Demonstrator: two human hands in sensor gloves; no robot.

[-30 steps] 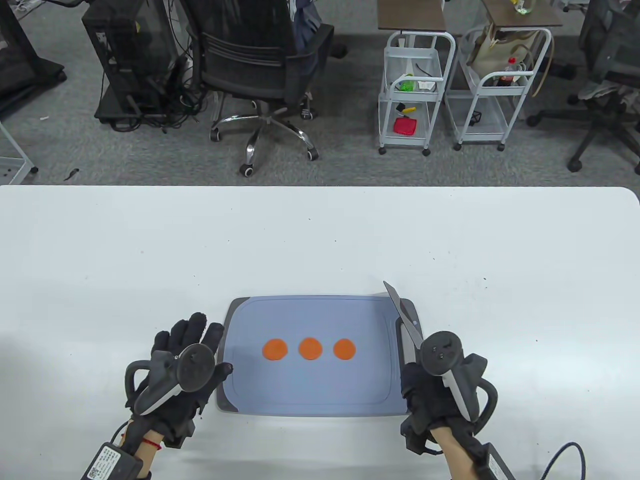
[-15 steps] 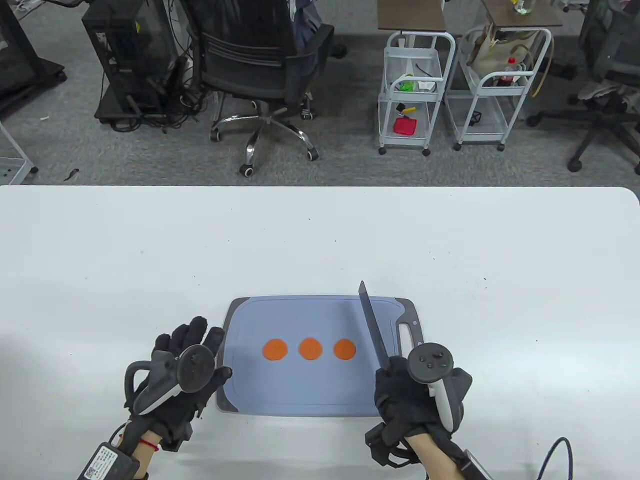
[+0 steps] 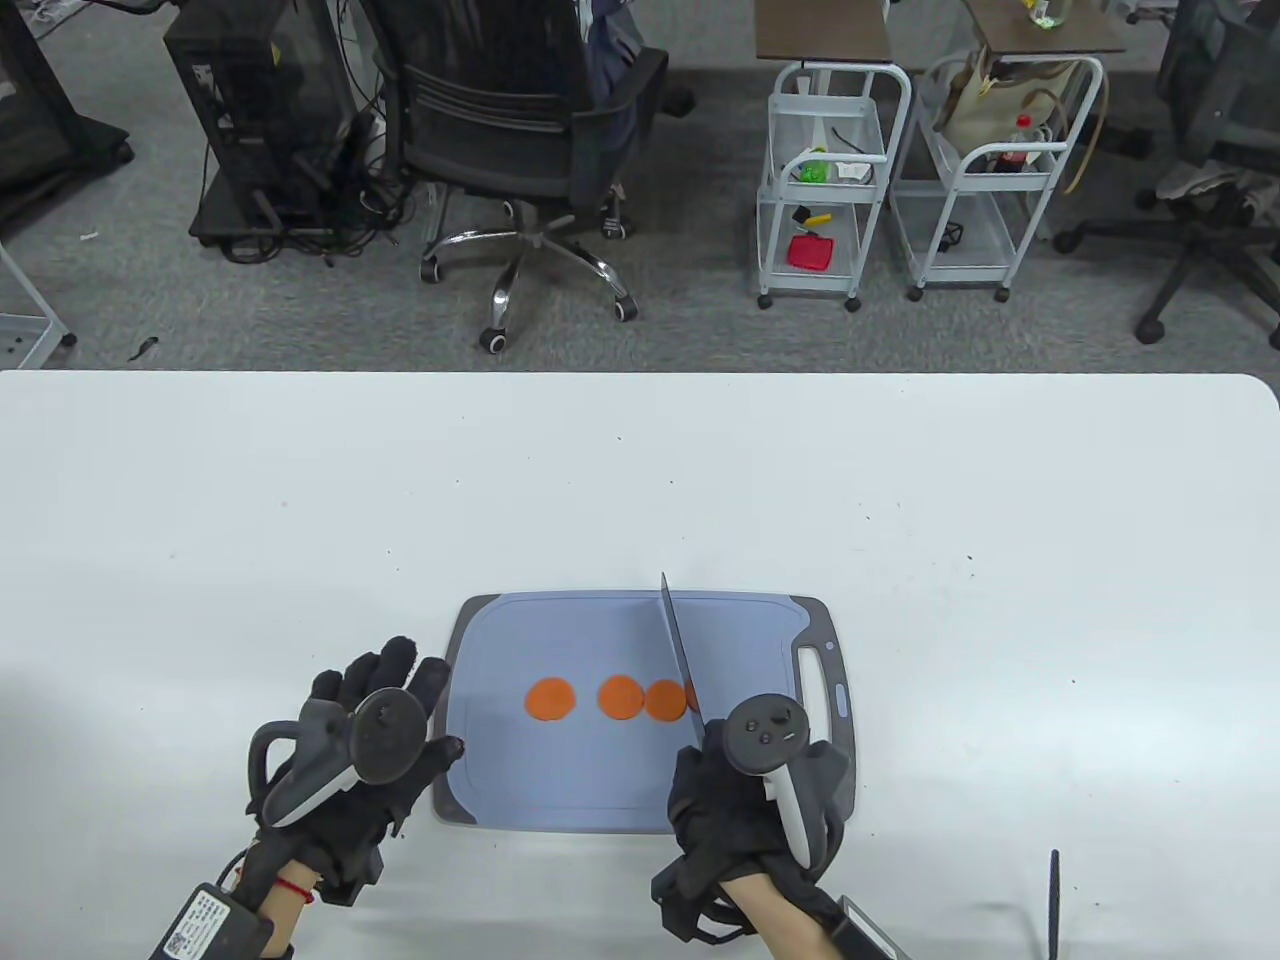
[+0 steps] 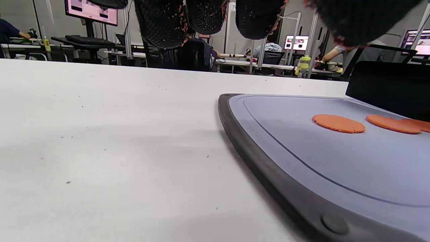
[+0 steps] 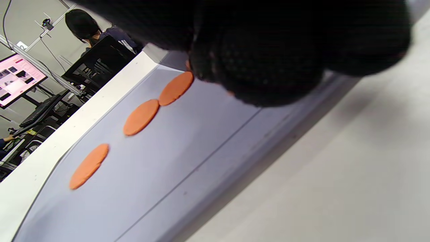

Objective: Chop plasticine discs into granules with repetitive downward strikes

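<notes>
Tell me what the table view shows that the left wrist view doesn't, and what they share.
Only the table view shows the knife gripped by the right hand, its blade across the rightmost disc, and the left hand at the cutting board's left edge. Only the left wrist view shows the board's dark rim up close and the left fingertips hanging above the table. Both show the board and orange discs.
</notes>
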